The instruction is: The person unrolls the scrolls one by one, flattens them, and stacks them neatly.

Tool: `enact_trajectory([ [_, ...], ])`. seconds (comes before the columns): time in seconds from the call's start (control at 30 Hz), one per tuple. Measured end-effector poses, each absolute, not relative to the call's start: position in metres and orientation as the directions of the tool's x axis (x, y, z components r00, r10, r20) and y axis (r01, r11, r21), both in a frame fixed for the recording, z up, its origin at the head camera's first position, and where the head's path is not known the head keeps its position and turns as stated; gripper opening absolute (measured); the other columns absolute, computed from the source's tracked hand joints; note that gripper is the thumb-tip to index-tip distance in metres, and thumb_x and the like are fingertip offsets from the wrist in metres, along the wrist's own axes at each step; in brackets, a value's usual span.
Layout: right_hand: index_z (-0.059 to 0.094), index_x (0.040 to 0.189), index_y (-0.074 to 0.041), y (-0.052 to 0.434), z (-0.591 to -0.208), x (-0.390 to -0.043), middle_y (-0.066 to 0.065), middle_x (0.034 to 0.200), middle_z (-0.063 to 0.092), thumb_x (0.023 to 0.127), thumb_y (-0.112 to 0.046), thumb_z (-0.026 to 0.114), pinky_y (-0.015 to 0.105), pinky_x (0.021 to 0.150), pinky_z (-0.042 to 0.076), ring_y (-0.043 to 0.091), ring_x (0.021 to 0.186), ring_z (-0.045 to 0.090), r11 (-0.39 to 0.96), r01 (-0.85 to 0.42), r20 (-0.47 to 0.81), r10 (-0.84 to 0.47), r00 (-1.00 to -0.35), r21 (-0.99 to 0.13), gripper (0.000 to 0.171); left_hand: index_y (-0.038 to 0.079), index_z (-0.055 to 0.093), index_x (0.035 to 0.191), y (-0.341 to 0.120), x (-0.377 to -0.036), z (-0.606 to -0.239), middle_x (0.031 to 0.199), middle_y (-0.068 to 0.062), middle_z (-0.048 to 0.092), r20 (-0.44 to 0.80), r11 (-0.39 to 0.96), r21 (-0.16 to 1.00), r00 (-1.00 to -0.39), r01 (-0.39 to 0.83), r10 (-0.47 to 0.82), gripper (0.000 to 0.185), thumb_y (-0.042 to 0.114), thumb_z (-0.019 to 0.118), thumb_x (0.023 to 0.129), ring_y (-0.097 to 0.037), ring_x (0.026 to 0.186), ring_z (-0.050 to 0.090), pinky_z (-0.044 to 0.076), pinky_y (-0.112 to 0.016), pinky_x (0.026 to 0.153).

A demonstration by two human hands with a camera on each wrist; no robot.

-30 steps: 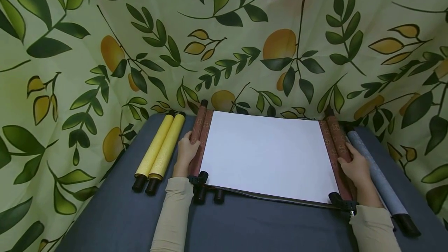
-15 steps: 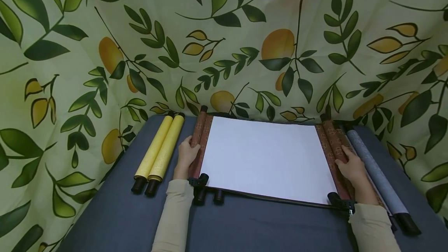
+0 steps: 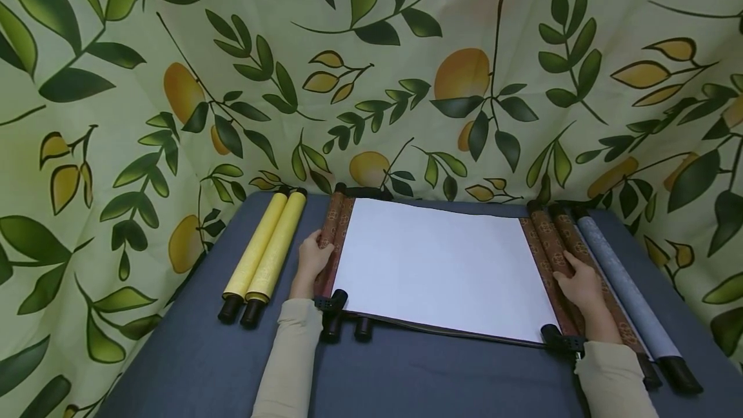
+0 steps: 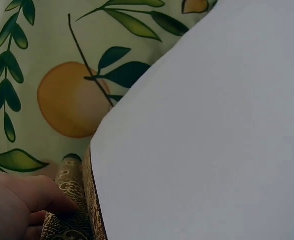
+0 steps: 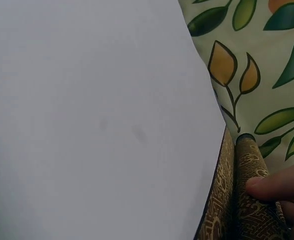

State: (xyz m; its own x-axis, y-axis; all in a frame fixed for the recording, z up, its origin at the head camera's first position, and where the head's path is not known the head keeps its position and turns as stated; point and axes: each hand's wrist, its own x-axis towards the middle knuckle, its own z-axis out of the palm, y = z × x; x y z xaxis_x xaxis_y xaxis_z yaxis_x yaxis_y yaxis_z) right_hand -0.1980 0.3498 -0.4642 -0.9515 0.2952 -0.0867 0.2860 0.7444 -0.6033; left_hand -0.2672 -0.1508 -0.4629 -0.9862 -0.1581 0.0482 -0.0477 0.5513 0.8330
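A brown patterned scroll lies partly unrolled on the dark blue table [image 3: 197, 360], its blank white sheet [image 3: 441, 266] [image 4: 212, 140] [image 5: 96, 120] facing up. My left hand [image 3: 310, 260] [image 4: 16, 205] grips the scroll's left roll [image 3: 332, 218] [image 4: 66, 180], thumb toward the sheet. Over the right roll [image 3: 547, 237] [image 5: 249, 165] my right hand [image 3: 580, 284] [image 5: 282, 192] curls, its thumb tip pressing on the brocade. Both rolls lie flat on the table.
Two yellow scrolls [image 3: 267, 247] lie side by side left of my left hand. Right of my right hand lie a second brown roll [image 3: 580, 250] and a grey-blue scroll [image 3: 627, 292]. A leaf-and-fruit printed cloth [image 3: 406, 50] hangs close around the table.
The right roll and my right hand have moved left, so the white sheet is a little narrower. A second brown roll now shows beside the grey-blue scroll. The left hand stays put.
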Motion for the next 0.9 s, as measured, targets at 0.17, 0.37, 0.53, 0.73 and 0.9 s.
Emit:
enact_trajectory([
  [0.17,0.016,0.149,0.009,0.351,-0.464,-0.199,0.043,0.148,0.018,0.094,-0.006,0.044,0.067,0.11,0.025,0.06,0.135,0.019,0.731,0.31,-0.11,0.309,-0.945,-0.608,0.064,-0.013,0.036,0.141,-0.15,-0.267,-0.464,0.139,-0.035,0.047,0.038,0.562,0.826,-0.989,-0.049,-0.142,0.058,0.004,0.055,0.09,-0.046,0.128,0.049,0.046,-0.053,0.101],
  [0.37,0.016,0.147,0.012,0.356,-0.461,-0.198,0.045,0.145,0.019,0.093,-0.005,0.044,0.067,0.109,0.025,0.062,0.134,0.02,0.749,0.298,-0.103,0.297,-0.949,-0.591,0.063,-0.014,0.037,0.141,-0.146,-0.268,-0.464,0.139,-0.035,0.047,0.032,0.577,0.815,-0.992,-0.047,-0.125,0.057,0.004,0.055,0.089,-0.046,0.127,0.049,0.047,-0.053,0.101],
  [0.53,0.014,0.147,0.011,0.359,-0.458,-0.198,0.045,0.145,0.018,0.092,-0.006,0.043,0.069,0.106,0.028,0.063,0.132,0.02,0.758,0.307,-0.11,0.3,-0.947,-0.576,0.065,-0.013,0.038,0.141,-0.141,-0.268,-0.459,0.14,-0.035,0.046,0.005,0.596,0.801,-0.995,-0.057,-0.102,0.055,0.003,0.053,0.09,-0.047,0.131,0.046,0.044,-0.054,0.104],
  [0.73,0.014,0.148,0.01,0.357,-0.462,-0.2,0.044,0.147,0.018,0.092,-0.005,0.044,0.068,0.107,0.027,0.061,0.134,0.019,0.745,0.33,-0.12,0.323,-0.939,-0.58,0.065,-0.009,0.036,0.143,-0.137,-0.267,-0.46,0.139,-0.033,0.048,-0.048,0.604,0.791,-0.995,-0.094,-0.092,0.054,0.002,0.051,0.093,-0.044,0.125,0.052,0.049,-0.05,0.098],
  [0.9,0.015,0.149,0.008,0.356,-0.463,-0.2,0.042,0.148,0.017,0.093,-0.007,0.046,0.067,0.109,0.026,0.06,0.136,0.018,0.732,0.351,-0.127,0.345,-0.93,-0.585,0.066,-0.01,0.037,0.143,-0.136,-0.266,-0.46,0.134,-0.034,0.052,-0.043,0.613,0.784,-0.994,-0.095,-0.099,0.053,0.003,0.05,0.093,-0.041,0.113,0.058,0.051,-0.047,0.089],
])
